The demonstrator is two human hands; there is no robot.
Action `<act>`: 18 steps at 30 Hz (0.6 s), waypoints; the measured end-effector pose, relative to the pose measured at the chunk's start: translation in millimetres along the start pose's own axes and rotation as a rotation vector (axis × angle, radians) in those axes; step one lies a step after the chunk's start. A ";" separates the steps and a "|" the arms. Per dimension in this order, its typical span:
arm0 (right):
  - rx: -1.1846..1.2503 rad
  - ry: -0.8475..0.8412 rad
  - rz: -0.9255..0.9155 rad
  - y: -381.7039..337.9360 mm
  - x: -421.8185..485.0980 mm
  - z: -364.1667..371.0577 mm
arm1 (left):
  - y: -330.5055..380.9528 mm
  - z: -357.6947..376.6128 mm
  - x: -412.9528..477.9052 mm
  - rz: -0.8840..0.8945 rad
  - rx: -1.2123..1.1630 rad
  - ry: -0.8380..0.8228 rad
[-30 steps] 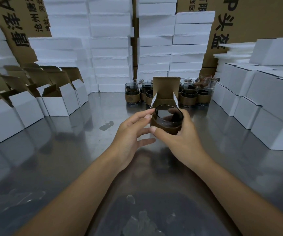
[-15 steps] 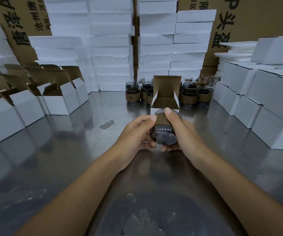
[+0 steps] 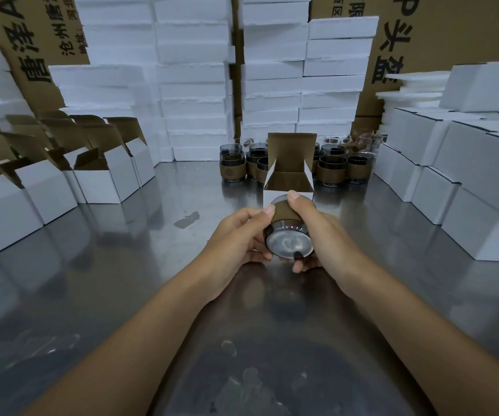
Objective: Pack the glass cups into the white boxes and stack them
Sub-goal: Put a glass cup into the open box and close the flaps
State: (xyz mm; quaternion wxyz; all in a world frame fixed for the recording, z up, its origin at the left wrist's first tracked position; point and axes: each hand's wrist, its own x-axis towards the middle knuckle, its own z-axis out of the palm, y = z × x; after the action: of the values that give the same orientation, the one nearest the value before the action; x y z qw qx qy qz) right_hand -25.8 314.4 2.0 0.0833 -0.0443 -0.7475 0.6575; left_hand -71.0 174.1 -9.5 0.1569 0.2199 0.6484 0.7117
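Glass cup (image 3: 287, 235): tipped over, bottom toward us, just before the open white box (image 3: 288, 196), mid steel table (image 3: 122, 280).
Left hand (image 3: 239, 241): pinches cup.
Right hand (image 3: 321, 235): wraps cup.
Room: wide lane between left-edge open boxes (image 3: 101, 181) and right-edge shut boxes (image 3: 440, 175).

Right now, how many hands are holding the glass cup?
2. The left hand grips the left side of the dark glass cup with the brown sleeve; the right hand grips its right side. No other hands show.
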 end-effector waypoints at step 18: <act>-0.378 0.242 -0.502 20.9 1.8 2.9 | 5.5 -0.9 0.9 0.071 -0.088 -0.014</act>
State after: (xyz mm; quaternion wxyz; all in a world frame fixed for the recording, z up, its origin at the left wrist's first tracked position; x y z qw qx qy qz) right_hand -29.0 314.6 -19.0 0.3212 0.0487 -0.8284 0.4563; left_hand -71.9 173.2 -4.0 0.1457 0.2405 0.6071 0.7432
